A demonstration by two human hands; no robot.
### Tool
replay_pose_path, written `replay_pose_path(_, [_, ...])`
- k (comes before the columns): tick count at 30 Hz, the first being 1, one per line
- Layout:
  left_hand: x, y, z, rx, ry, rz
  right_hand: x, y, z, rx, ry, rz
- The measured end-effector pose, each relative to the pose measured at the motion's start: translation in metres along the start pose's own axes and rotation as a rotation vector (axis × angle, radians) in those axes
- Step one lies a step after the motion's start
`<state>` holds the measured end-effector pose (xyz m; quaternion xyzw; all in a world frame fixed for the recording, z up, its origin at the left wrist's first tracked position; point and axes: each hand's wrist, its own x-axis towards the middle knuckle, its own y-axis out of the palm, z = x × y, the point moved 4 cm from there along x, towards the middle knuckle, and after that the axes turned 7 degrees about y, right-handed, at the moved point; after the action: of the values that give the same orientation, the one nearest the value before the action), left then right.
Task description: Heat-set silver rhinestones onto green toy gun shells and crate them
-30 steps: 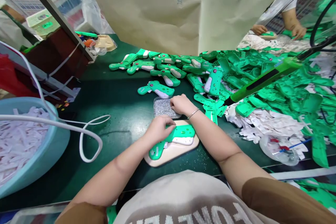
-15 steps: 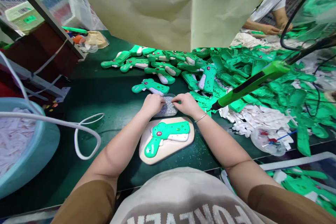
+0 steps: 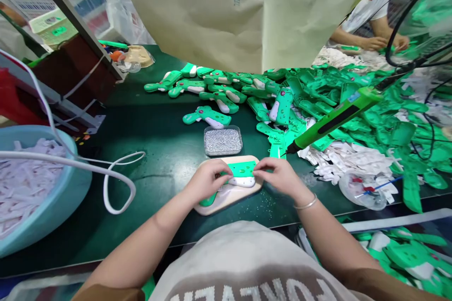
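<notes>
A green and white toy gun (image 3: 243, 169) with a crocodile look lies in a cream holder (image 3: 226, 200) in front of me. Over its left part is my left hand (image 3: 207, 179), thumb and fingers pinched together; whatever they hold is too small to make out. At the gun's right end my right hand (image 3: 278, 176) is pinched too, its fingertips close to the green shell, and any tiny piece in them is hidden. Just beyond the holder sits a clear box (image 3: 223, 154) filled with tiny silver pieces, likely screws.
A green electric screwdriver (image 3: 335, 115) hangs at the right, tip down. Green shells (image 3: 318, 89) and white parts (image 3: 328, 162) are heaped behind it. A blue tub (image 3: 67, 197) and a white cable (image 3: 116, 174) are at the left. A co-worker's hands (image 3: 388, 43) are at far right.
Both hands have come back from the box of silver pieces to the toy gun in the holder. The box is now uncovered. My view has shifted slightly.
</notes>
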<state>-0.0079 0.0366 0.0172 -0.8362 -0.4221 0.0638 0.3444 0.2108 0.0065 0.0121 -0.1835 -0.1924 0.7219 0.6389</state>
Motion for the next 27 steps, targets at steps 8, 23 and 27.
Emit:
replay_pose_path(8, [0.01,0.02,0.002,0.093,0.05,0.082,-0.033,0.02,-0.004,-0.205,-0.252,-0.127])
replay_pose_path(23, [0.029,0.015,0.002,0.139,-0.176,0.291,-0.03,0.034,0.012,-0.483,-0.495,-0.11])
replay_pose_path(27, [0.032,0.008,0.003,0.148,-0.12,0.295,-0.03,0.043,0.013,-0.494,-0.44,-0.14])
